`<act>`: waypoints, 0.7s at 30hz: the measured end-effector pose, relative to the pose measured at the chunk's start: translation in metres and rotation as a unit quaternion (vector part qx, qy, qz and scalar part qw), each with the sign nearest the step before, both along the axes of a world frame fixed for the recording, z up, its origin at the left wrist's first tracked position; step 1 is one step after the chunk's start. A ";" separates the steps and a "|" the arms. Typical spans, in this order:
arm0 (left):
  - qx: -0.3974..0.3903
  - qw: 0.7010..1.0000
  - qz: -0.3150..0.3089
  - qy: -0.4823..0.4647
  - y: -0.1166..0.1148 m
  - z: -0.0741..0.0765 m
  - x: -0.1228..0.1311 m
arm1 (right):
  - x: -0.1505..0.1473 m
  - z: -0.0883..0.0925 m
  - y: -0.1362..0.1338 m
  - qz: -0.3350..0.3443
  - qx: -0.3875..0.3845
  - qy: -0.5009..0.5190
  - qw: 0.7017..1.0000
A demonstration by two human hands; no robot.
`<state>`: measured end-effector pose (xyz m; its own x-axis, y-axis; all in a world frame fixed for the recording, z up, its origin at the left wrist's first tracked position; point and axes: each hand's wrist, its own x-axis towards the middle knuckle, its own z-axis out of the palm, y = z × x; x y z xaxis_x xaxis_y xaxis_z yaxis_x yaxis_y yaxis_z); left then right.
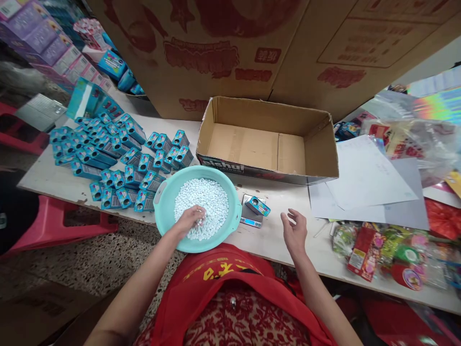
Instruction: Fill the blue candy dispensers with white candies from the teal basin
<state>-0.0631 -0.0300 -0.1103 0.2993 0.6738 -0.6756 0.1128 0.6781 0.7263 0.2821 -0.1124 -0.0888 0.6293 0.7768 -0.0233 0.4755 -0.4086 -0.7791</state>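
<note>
In the head view, my left hand (190, 220) reaches into a light-teal plastic basin (163, 217) filled with small white pellets (214, 202). Its fingers are curled together around some of the pellets. Beside the basin stands a small digital scale (248, 218) with a lit blue display. A small blue box (258, 206) with a dark round opening at one end lies on its plate. To the right of the scale, my right hand (294, 231) hovers over the table with fingers apart, holding nothing.
Many similar blue boxes (126, 175) crowd the table's left side. An open cardboard box (259, 144) sits behind the basin, before a large carton (237, 57). White paper sheets (374, 178) and packaged goods (365, 252) lie right. A pink stool (68, 221) stands left.
</note>
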 end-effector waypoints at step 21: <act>-0.093 0.979 0.179 -0.018 -0.002 -0.014 0.018 | -0.007 -0.012 0.003 -0.017 -0.034 0.081 0.996</act>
